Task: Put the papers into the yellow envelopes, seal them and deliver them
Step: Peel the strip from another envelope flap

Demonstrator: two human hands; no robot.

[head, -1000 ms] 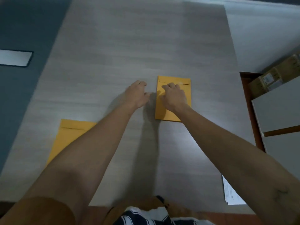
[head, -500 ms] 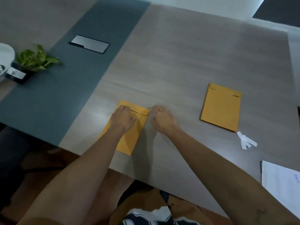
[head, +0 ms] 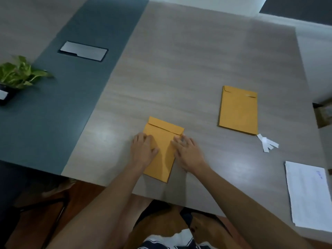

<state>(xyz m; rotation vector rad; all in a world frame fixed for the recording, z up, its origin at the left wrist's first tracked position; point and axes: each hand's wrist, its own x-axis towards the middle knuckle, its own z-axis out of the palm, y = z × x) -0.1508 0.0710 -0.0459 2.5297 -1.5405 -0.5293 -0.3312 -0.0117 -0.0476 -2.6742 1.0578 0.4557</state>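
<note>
A yellow envelope (head: 163,139) lies flat near the table's front edge with its flap folded down. My left hand (head: 143,150) rests on its left edge, fingers curled and thumb on the paper. My right hand (head: 187,151) presses its right edge with the fingers spread. A second yellow envelope (head: 238,110), flap also down, lies apart to the right and farther back. A stack of white papers (head: 309,194) sits at the right edge of the table.
Several white peel-off strips (head: 266,141) lie at the second envelope's near right corner. The grey wood table (head: 179,60) borders a blue-grey strip with a metal cover plate (head: 83,51). A potted plant (head: 18,74) stands far left.
Both hands left the right envelope and went to the left one. The right hand, beside it half a second ago, now lies on its right edge.
</note>
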